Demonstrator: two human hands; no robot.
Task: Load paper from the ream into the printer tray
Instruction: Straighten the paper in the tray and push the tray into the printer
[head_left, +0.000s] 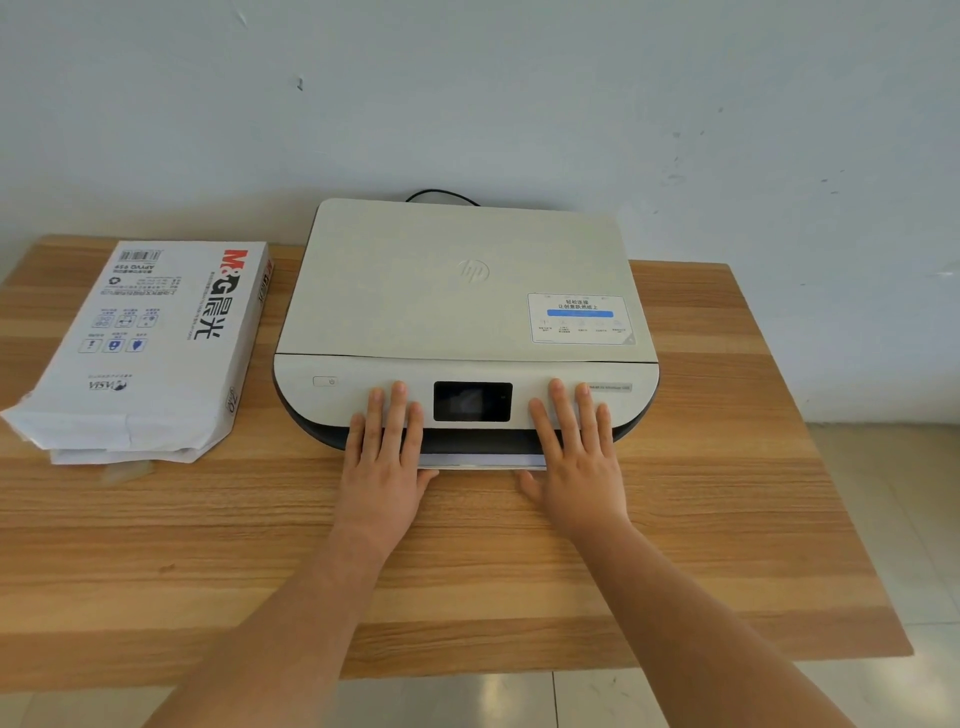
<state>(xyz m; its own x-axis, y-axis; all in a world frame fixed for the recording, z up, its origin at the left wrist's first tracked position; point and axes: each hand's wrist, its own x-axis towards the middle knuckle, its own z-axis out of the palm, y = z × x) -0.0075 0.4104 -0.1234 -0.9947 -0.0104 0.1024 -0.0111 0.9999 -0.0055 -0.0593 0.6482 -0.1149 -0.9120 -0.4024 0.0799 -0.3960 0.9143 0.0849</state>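
Observation:
A white flatbed printer (457, 291) sits in the middle of the wooden table, lid down, with a small dark screen (472, 401) on its front panel. Below the screen, the front edge of the paper tray (480, 460) shows as a pale strip with white sheets in it. My left hand (387, 457) lies flat, fingers spread, against the printer's front left of the screen. To the right of the screen, my right hand (571, 457) rests flat in the same way. Neither hand holds anything. The white paper ream (145, 348), its near end torn open, lies to the printer's left.
The wooden table (467, 571) reaches to a front edge close to me, with tiled floor (883, 519) to the right. A black cable (441, 195) loops behind the printer against the pale wall. A small clear scrap (127, 473) lies in front of the ream.

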